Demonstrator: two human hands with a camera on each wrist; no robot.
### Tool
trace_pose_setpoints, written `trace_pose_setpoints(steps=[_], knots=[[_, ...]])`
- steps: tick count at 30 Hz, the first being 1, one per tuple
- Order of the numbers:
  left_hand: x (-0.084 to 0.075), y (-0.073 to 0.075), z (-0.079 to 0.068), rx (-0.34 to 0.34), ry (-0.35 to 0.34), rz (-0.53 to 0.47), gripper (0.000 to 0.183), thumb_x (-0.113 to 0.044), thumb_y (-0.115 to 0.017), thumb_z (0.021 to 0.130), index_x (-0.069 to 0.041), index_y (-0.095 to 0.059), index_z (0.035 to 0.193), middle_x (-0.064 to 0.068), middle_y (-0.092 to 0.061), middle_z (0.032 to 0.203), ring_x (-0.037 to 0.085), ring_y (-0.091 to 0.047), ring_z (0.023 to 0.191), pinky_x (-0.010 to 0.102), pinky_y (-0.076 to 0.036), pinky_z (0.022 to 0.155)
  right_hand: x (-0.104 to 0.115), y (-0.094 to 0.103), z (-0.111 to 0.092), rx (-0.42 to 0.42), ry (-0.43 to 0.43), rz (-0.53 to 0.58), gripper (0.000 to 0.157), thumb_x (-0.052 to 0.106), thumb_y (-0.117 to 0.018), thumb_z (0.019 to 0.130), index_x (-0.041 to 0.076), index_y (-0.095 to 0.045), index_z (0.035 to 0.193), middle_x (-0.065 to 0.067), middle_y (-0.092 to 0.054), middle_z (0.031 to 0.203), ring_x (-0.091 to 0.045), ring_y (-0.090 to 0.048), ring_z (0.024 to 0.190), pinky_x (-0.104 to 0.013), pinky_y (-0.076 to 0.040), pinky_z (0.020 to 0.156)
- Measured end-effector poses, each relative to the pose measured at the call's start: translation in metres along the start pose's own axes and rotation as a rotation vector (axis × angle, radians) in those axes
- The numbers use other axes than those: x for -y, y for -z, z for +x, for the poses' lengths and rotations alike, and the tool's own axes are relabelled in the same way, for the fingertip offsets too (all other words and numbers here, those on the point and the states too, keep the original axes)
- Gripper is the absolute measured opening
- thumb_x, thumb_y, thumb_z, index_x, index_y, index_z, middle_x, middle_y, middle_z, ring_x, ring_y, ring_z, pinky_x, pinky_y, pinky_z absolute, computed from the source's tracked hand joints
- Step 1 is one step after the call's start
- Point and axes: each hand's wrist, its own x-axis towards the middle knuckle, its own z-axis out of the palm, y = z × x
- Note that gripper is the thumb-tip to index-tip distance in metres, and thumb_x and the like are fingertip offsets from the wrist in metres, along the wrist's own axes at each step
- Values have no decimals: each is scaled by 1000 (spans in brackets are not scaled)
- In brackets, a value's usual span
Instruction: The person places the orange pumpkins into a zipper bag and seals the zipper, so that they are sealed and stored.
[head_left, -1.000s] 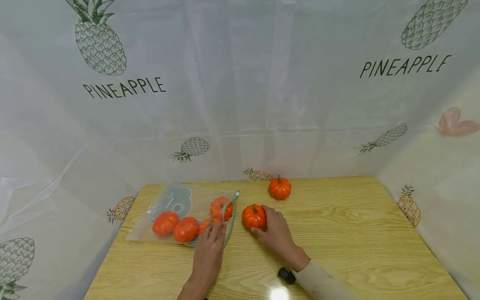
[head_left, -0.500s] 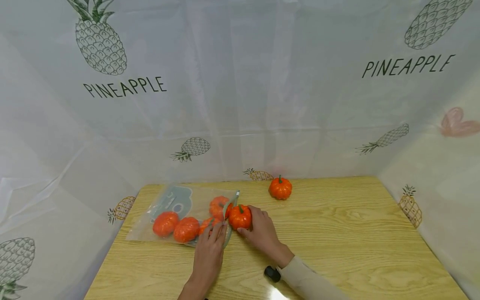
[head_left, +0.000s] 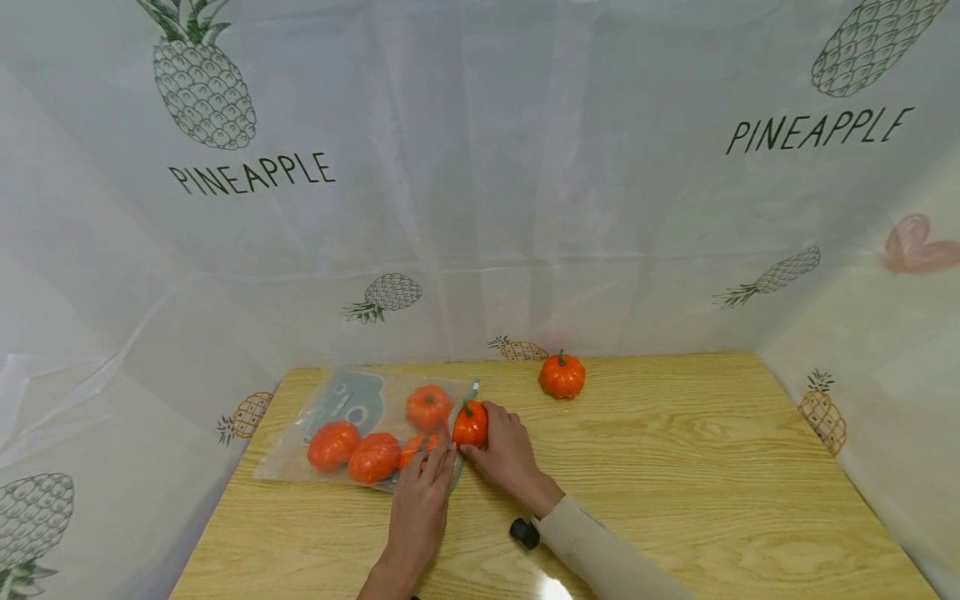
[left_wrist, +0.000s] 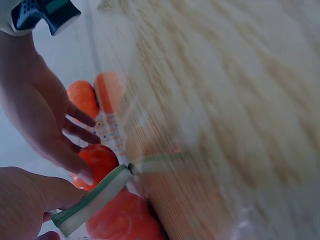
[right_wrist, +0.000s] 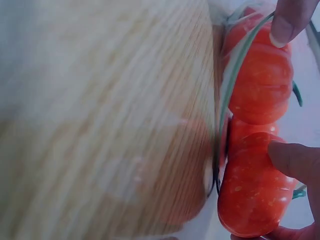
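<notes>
A clear zip bag (head_left: 315,462) with a green-edged mouth lies on its side, several small orange pumpkins (head_left: 375,458) inside. At its mouth my left hand (head_left: 420,508) pinches the edge; the left wrist view shows the green zip strip (left_wrist: 95,202) between thumb and fingers. My right hand (head_left: 506,454) grips another ribbed pumpkin (head_left: 471,424) with a green stem, thumb on the near side, fingers round the far side. The right wrist view has this held pumpkin (right_wrist: 257,192) at the opening, close to a bagged pumpkin (right_wrist: 262,82). How far in it sits is hard to tell.
One more pumpkin (head_left: 562,377) stands on the wooden table (head_left: 675,467) near its back edge, right of the bag. A pineapple-printed sheet (head_left: 480,167) hangs behind and at the sides. Something small and black (head_left: 524,533) is by the right wrist.
My right hand has moved left, carrying the pumpkin from beside the bag to its mouth. The rear pumpkin inside has shifted left and back. My left hand stays at the bag's edge.
</notes>
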Motion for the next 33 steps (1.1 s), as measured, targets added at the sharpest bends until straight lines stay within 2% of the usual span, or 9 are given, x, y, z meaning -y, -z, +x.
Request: trace_pose_setpoints(steps=[4,12,20,28,33], knots=[[0,0,0,12,5,11,61,10,-95,65,-2,-78,123,9,-66,122,30,-60,99,40,-57,77,1,-4,4,9,-18,8,73,24,-90,87,-7,-53,141,-22,-66,128,-41,-61,113,-54,-52,99],[1,-2,1,16,6,19,56,10,-92,68,-2,-79,122,11,-66,124,32,-62,101,41,-58,81,2,-4,5,14,36,-7,71,21,-90,86,-8,-54,140,-25,-66,127,-45,-61,114,-57,-51,100],[2,-2,3,12,42,37,58,7,-94,68,1,-77,123,12,-68,125,32,-64,107,41,-60,82,3,-2,6,64,56,-23,72,22,-88,88,-9,-53,143,-27,-64,132,-46,-59,119,-60,-49,102],[2,2,5,1,42,47,57,8,-92,69,2,-77,124,13,-67,126,33,-63,106,42,-60,83,6,-4,8,55,93,-102,72,25,-88,88,-6,-55,144,-25,-63,131,-44,-60,118,-59,-52,99],[2,2,5,-18,58,49,59,6,-91,72,3,-74,128,14,-64,128,34,-62,107,42,-59,79,6,-5,7,51,117,-127,72,25,-89,88,-4,-55,144,-23,-63,131,-43,-60,118,-59,-53,98]])
